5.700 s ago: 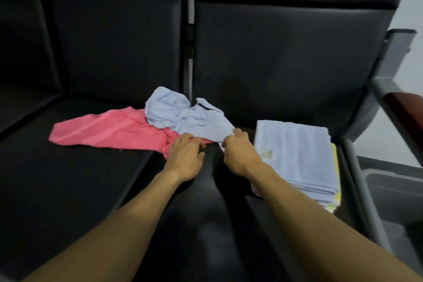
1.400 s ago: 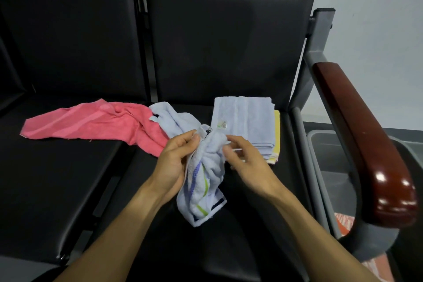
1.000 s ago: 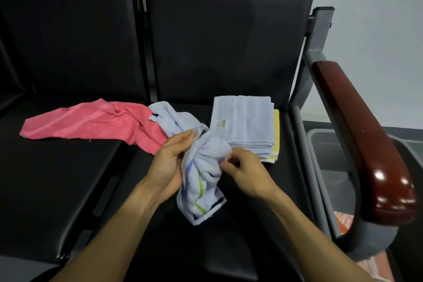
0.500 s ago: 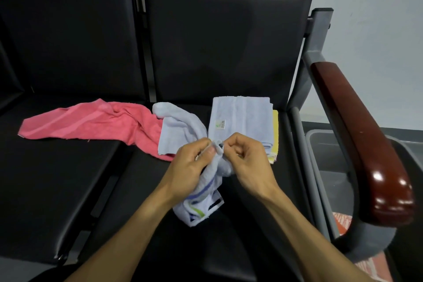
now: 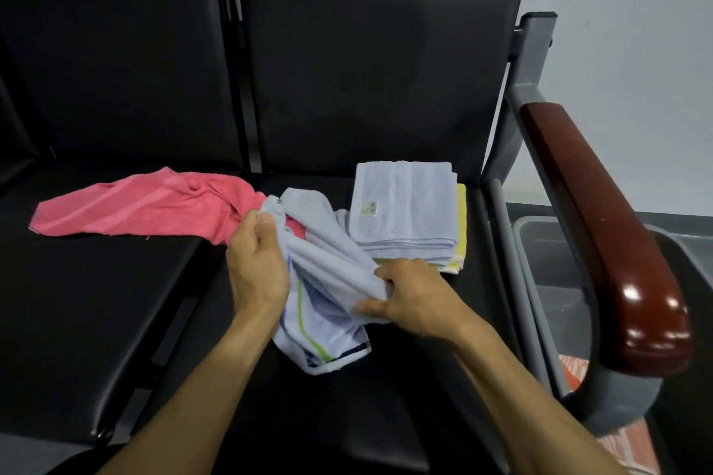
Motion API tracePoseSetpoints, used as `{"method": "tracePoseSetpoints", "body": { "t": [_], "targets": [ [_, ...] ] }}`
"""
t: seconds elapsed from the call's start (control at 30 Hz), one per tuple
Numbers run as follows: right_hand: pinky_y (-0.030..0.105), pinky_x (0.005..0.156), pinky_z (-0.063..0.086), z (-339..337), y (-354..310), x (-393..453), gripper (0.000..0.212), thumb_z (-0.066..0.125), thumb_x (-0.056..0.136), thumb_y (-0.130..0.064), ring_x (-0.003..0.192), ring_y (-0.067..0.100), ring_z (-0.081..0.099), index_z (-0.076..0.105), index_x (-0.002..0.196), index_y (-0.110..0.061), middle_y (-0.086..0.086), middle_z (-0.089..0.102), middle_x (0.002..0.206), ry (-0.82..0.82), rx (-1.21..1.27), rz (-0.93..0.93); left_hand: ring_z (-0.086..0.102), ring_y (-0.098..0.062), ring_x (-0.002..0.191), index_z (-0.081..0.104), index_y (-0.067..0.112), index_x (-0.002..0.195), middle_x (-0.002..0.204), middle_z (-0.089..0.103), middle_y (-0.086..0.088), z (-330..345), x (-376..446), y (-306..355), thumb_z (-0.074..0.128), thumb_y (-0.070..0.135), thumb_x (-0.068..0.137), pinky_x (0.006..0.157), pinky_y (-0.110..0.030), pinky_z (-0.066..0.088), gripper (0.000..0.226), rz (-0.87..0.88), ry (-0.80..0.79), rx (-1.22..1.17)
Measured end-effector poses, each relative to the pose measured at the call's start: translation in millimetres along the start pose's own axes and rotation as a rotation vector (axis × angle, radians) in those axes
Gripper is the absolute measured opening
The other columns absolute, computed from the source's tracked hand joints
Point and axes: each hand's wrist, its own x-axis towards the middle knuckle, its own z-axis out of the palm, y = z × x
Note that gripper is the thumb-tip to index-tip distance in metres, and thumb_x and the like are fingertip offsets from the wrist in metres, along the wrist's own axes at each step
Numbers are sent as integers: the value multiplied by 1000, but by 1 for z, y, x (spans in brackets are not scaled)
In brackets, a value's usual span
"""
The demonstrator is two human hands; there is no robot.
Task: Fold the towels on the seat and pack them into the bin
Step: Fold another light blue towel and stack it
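I see my left hand [image 5: 257, 269] and right hand [image 5: 414, 295] both clamped on the crumpled pale-blue towel [image 5: 324, 281], held just above the black seat [image 5: 347, 397]. Behind it the folded stack [image 5: 403, 212] rests on the seat, the pink towel [image 5: 146, 206] lies to the left, and the grey bin [image 5: 548, 243] stands beyond the armrest [image 5: 602, 227].

Support: black padded seat [image 5: 96, 320]
Left cushion: pink towel [image 5: 142, 206], spread unfolded
Right cushion: folded towel stack [image 5: 405, 212]

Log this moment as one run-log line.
step: unfolding | left hand: grips light blue towel | right hand: grips same towel | pink towel: unfolded on seat | folded stack: on seat
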Motion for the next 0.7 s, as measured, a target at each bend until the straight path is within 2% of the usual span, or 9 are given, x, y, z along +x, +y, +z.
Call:
{"method": "tracePoseSetpoints", "body": {
  "t": [0.1,0.17,0.27,0.33,0.4,0.5,0.6,0.67,0.7],
  "targets": [
    [26,55,34,5,-1,1,24,71,84,-30,68,14,51,50,74,-22,-5,56,76,11,29,-48,35,-14,61,34,15,67,68,38,3,0,5,-6,41,17,104,58,-35,28,38,-7,-93,151],
    [33,56,42,9,-2,1,14,62,87,-19,66,18,54,54,76,-17,-1,60,73,145,67,-116,47,-17,73,45,13,71,82,49,2,1,4,-10,43,17,103,67,-34,35,33,69,-229,316],
    [44,53,44,11,-7,0,22,56,82,-10,59,23,50,44,68,-21,-2,53,62,345,68,-200,59,-4,104,68,15,105,115,62,9,3,-3,-4,45,21,105,90,-20,44,24,213,-411,212],
    [40,52,40,11,-12,-2,24,55,84,-12,58,21,49,40,70,-24,-3,51,61,407,68,-240,63,0,104,71,17,106,110,68,12,8,-11,2,44,25,102,89,-15,46,28,264,-611,49],
    [38,53,43,12,-15,-2,21,57,90,-20,60,18,53,44,75,-26,-3,58,65,427,81,-247,59,2,75,64,22,82,79,64,17,11,-18,5,44,28,100,70,-16,45,28,261,-710,21],
    [35,58,43,8,-14,-1,24,65,88,-30,62,14,53,47,73,-23,-4,59,67,292,157,-205,37,-2,56,41,20,68,60,42,13,13,-19,5,43,27,103,54,-18,31,36,282,-619,72],
    [31,61,43,0,-7,-3,27,75,82,-32,66,14,51,53,81,-15,-4,60,74,2,163,-155,40,-15,61,45,10,74,67,43,-4,4,-9,2,40,29,105,59,-31,38,37,244,-412,-33],
    [25,60,39,-3,-2,-5,30,79,80,-27,64,8,46,53,84,-13,-6,55,76,-97,198,-121,39,-26,66,45,0,80,74,43,-22,0,-1,-1,39,35,102,62,-41,37,43,179,-285,-97],
    [22,59,38,-3,-1,-5,30,80,79,-27,64,6,45,52,83,-16,-8,53,76,-102,178,-108,36,-24,66,42,2,77,72,39,-20,-2,1,-2,39,36,102,62,-41,35,43,159,-236,-118]
  ]
}}
